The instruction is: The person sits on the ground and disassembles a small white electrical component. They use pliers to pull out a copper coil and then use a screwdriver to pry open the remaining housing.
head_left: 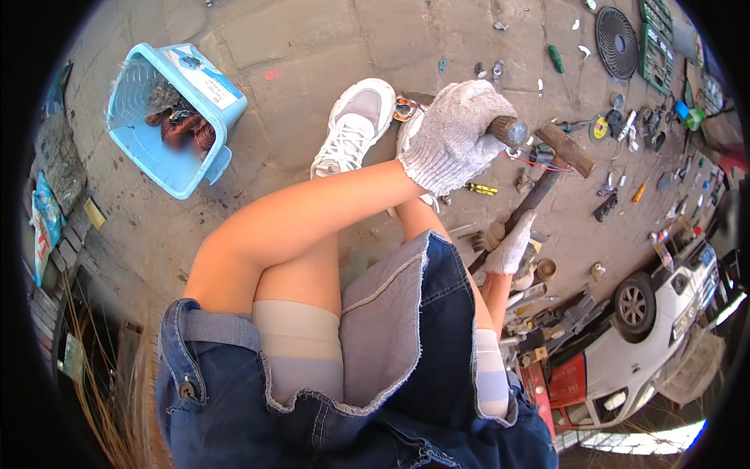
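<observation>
In a knitted grey-white glove, my left hand (461, 129) is closed around a thick brown metal rod (509, 131). Its rounded end sticks out of my fist; the other end is hidden. My right hand (512, 244), also gloved, grips a hammer (539, 191) by its dark handle. The rusty hammer head (566, 148) hangs just right of the rod's end, apart from it. Between my white shoes (363, 117), partly behind the left glove, lies a small part with orange-copper color (405, 108). Red and blue wires (539, 162) show beneath the hammer.
A light-blue plastic bin (168, 168) with reddish-brown coils stands at the left. To the right, a green-handled screwdriver (556, 59), a round black grille (616, 43), a green tool case (658, 47) and several loose parts lie on the paved floor. A white vehicle (625, 344) is at lower right.
</observation>
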